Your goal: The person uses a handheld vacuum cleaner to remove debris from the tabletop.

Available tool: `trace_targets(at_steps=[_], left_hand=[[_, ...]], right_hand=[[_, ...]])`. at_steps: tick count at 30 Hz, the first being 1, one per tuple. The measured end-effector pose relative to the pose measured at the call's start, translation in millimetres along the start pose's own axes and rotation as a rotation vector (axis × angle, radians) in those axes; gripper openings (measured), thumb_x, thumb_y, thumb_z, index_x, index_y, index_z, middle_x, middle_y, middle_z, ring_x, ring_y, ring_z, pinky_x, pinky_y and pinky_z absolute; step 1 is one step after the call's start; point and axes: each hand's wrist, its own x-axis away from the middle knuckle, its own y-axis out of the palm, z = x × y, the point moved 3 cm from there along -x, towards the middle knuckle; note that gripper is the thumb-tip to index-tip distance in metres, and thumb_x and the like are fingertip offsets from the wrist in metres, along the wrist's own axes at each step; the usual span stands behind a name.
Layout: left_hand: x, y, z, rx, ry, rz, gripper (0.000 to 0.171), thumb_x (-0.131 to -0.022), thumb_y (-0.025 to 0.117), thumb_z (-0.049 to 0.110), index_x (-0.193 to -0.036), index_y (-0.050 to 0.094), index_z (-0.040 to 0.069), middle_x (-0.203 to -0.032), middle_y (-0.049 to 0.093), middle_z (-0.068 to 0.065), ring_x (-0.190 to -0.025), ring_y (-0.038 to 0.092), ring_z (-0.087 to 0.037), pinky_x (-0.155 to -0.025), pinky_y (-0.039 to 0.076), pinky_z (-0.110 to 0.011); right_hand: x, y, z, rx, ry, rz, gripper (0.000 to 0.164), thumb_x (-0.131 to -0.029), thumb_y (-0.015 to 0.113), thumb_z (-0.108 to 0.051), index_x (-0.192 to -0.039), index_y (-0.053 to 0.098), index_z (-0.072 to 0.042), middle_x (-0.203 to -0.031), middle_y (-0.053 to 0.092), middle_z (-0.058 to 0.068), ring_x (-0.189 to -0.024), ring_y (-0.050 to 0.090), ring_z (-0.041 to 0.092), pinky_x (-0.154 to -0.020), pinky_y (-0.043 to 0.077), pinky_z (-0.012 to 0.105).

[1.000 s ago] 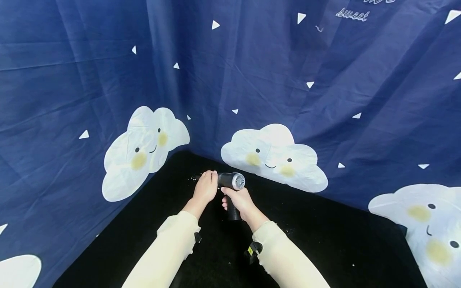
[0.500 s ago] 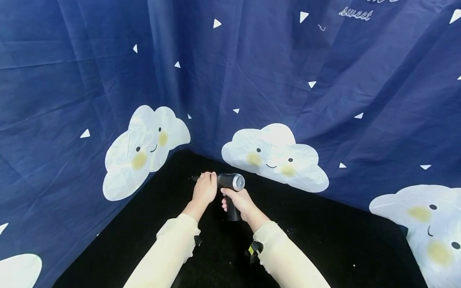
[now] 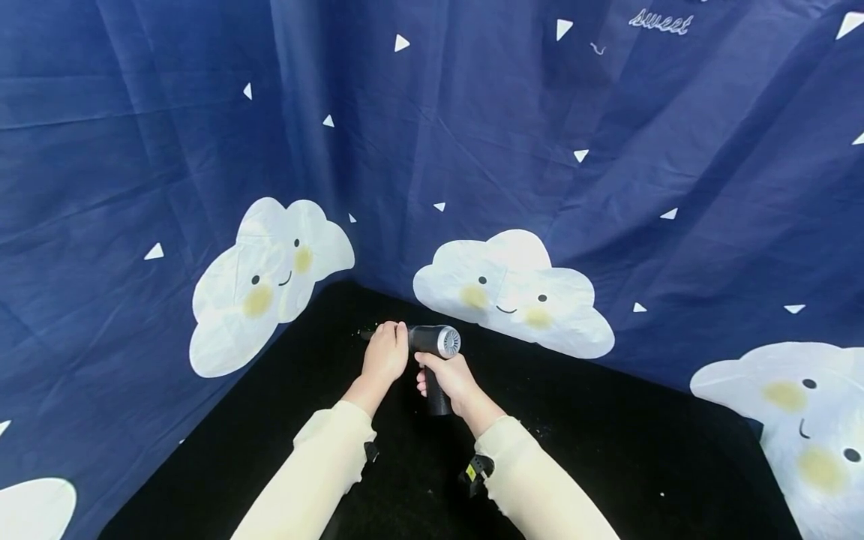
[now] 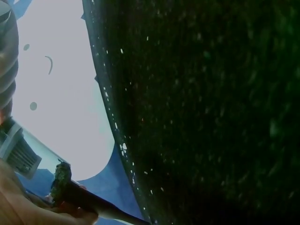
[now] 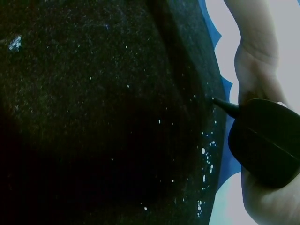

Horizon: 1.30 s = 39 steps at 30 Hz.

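A black, pistol-shaped handheld vacuum (image 3: 425,339) with a silver vented end lies level above the dark surface. My right hand (image 3: 448,375) grips its downward handle, whose broad base (image 5: 267,140) shows in the right wrist view. My left hand (image 3: 385,354) wraps the front part of the body and hides much of it. Beyond those fingers a narrow dark nozzle (image 3: 367,334) sticks out to the left, beside small white specks (image 3: 358,332). In the left wrist view the tapered nozzle (image 4: 101,206) runs down to the right, near a grey ribbed part (image 4: 21,154).
A black fuzzy surface (image 3: 574,450) spreads under both arms, with white bits (image 5: 203,151) scattered near its edge. Behind it hangs a blue curtain (image 3: 486,135) printed with white clouds and triangles, meeting in a corner at the back left.
Both hands keep their hold on the vacuum, almost in place. Only a slight shift of the head view shows.
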Motion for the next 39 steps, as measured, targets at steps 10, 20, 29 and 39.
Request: trace_targets(at_steps=[10, 20, 29, 39], left_hand=[[-9.1, -2.2, -10.8, -0.012, 0.006, -0.027, 0.057, -0.108, 0.025, 0.038, -0.127, 0.057, -0.006, -0.126, 0.057, -0.024, -0.120, 0.054, -0.041, -0.103, 0.041, -0.051], [-8.6, -6.8, -16.6, -0.008, 0.010, -0.012, 0.054, -0.107, 0.027, 0.035, -0.126, 0.058, -0.006, -0.125, 0.058, -0.024, -0.120, 0.054, -0.041, -0.103, 0.042, -0.052], [-1.6, -11.5, -13.0, 0.016, -0.038, 0.034, 0.053, -0.107, 0.029, 0.036, -0.123, 0.059, -0.004, -0.122, 0.059, -0.023, -0.116, 0.055, -0.041, -0.101, 0.042, -0.052], [3.2, -2.4, -2.3, 0.045, -0.027, 0.030, 0.052, -0.107, 0.029, 0.036, -0.124, 0.058, -0.004, -0.125, 0.058, -0.023, -0.121, 0.054, -0.041, -0.105, 0.041, -0.051]], right_hand=[[0.0, 12.6, -4.2, -0.021, 0.005, -0.009, 0.021, -0.094, 0.067, -0.021, -0.094, 0.061, -0.001, -0.069, 0.062, 0.008, -0.057, 0.063, 0.015, -0.059, 0.057, 0.030], [-6.5, 18.4, 3.1, -0.011, 0.011, -0.012, 0.028, -0.092, 0.070, -0.028, -0.099, 0.062, -0.001, -0.069, 0.062, 0.006, -0.059, 0.064, 0.014, -0.059, 0.057, 0.029], [-8.3, 15.3, 1.0, 0.022, 0.011, -0.067, 0.029, -0.090, 0.070, -0.026, -0.101, 0.062, -0.001, -0.069, 0.062, 0.006, -0.059, 0.063, 0.015, -0.057, 0.056, 0.028], [-0.9, 0.3, 0.0, 0.070, -0.011, -0.028, 0.035, -0.089, 0.071, -0.026, -0.108, 0.062, 0.002, -0.068, 0.062, 0.006, -0.058, 0.063, 0.014, -0.057, 0.056, 0.029]])
